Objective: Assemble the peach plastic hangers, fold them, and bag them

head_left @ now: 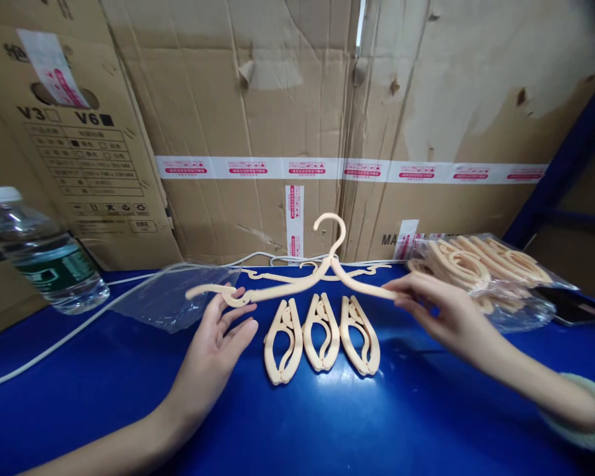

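An unfolded beige hanger (292,288) is held up above the blue table, its hook at the top. My right hand (439,307) pinches the end of its right arm. On the other side my left hand (223,340) touches the hanger's left arm near the joint, with fingers spread and thumb apart. Three folded hangers lie in a row below: left (283,342), middle (321,332) and right (360,336). Behind the held one, another unfolded hanger (262,275) lies on the table.
A water bottle (54,264) stands tilted-looking at the left, beside a clear plastic bag (171,297) and a white cable (54,347). Bagged folded hangers (476,264) and a dark flat object (570,309) lie at the right. Cardboard (258,119) stands behind.
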Motion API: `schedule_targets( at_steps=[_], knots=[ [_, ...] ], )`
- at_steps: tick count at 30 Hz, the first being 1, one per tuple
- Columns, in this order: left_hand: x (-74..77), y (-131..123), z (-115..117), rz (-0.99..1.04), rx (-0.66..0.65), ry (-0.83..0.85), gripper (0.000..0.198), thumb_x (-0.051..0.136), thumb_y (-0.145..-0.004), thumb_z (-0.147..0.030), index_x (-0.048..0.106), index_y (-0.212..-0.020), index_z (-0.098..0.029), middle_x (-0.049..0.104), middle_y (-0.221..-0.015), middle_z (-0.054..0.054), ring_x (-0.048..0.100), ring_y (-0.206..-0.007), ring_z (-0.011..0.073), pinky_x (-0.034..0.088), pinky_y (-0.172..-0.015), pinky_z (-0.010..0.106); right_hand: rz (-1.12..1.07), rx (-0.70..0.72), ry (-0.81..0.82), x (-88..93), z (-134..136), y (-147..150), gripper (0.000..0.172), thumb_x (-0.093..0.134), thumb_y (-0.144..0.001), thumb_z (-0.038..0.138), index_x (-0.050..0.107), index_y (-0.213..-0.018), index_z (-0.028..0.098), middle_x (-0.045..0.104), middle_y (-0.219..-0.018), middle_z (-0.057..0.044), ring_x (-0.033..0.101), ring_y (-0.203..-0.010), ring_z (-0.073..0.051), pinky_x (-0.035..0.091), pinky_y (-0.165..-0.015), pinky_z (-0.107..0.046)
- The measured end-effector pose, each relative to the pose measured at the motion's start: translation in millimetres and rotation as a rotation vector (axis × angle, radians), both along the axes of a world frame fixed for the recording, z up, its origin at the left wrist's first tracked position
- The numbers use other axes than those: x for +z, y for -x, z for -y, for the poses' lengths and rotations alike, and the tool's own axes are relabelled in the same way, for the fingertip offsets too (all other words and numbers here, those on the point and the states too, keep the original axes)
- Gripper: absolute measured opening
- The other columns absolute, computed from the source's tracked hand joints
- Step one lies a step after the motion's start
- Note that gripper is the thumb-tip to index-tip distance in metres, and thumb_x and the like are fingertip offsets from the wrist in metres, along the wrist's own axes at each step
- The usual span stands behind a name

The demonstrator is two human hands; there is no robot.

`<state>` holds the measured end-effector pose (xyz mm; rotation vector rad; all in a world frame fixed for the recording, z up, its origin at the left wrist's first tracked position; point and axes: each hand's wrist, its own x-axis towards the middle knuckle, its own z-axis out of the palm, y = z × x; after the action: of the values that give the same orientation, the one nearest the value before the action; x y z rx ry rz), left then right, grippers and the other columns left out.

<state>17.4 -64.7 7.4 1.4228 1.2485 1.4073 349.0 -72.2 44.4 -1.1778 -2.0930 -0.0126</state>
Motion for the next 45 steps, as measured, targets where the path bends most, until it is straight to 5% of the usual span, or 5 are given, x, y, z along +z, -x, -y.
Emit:
schedule_targets(
  at_steps=[9, 14, 32, 38, 45],
  knots=[
    [-5.3, 0.8, 11.6, -0.346, -0.244, -0.053, 0.053, 0.059, -0.088, -0.037, 0.046, -0.139, -0.030, 0.060, -0.128, 0.006, 0.061, -0.114, 0.0252, 0.045, -0.105, 0.044, 0.036, 0.141, 0.132, -19.6, 15.0, 6.7, 0.019, 0.042, -0.099, 0.019, 0.058, -0.109, 0.024, 0.064, -0.096, -0.005, 0.062, -0.083, -0.017, 0.050, -0.071, -0.030],
    [1.0, 2.0, 11.6, -0.274, -0.241, 0.035, 0.042, 0.059, -0.089, -0.043, 0.056, -0.127, -0.026, 0.070, -0.112, 0.005, 0.067, -0.105, 0.0237, 0.051, -0.097, 0.036, 0.069, 0.164, 0.132, -19.6, 14.1, 5.8, 0.024, 0.043, -0.099, 0.017, 0.058, -0.116, 0.024, 0.064, -0.101, -0.005, 0.062, -0.087, -0.017, 0.052, -0.073, -0.029],
    [5.4, 1.5, 6.3, -0.169, -0.158, 0.074, 0.040, 0.072, -0.075, -0.042, 0.070, -0.109, -0.023, 0.076, -0.093, 0.001, 0.069, -0.077, 0.0172, 0.057, -0.076, 0.025, 0.582, -0.158, -0.500, -19.5, 20.4, -3.0, 0.040, 0.034, -0.090, 0.001, 0.064, -0.112, 0.016, 0.068, -0.117, -0.017, 0.071, -0.079, -0.026, 0.055, -0.059, -0.036],
    [4.7, 1.9, 5.8, -0.165, -0.153, 0.049, 0.037, 0.073, -0.074, -0.040, 0.069, -0.107, -0.023, 0.075, -0.087, 0.000, 0.068, -0.073, 0.0164, 0.057, -0.072, 0.024, 0.203, -0.063, -0.313, -22.1, 21.0, 2.9, 0.030, 0.043, -0.094, 0.008, 0.060, -0.115, 0.020, 0.063, -0.123, -0.015, 0.068, -0.103, -0.025, 0.059, -0.077, -0.035],
    [4.8, 2.9, 6.9, -0.183, -0.169, 0.018, 0.034, 0.070, -0.079, -0.041, 0.067, -0.109, -0.023, 0.075, -0.094, 0.002, 0.070, -0.092, 0.0215, 0.055, -0.081, 0.027, -0.365, 0.052, 0.221, -19.4, 18.8, 7.9, 0.031, 0.067, -0.087, 0.035, 0.065, -0.115, 0.023, 0.075, -0.105, -0.007, 0.072, -0.088, -0.022, 0.060, -0.081, -0.034]
  ],
)
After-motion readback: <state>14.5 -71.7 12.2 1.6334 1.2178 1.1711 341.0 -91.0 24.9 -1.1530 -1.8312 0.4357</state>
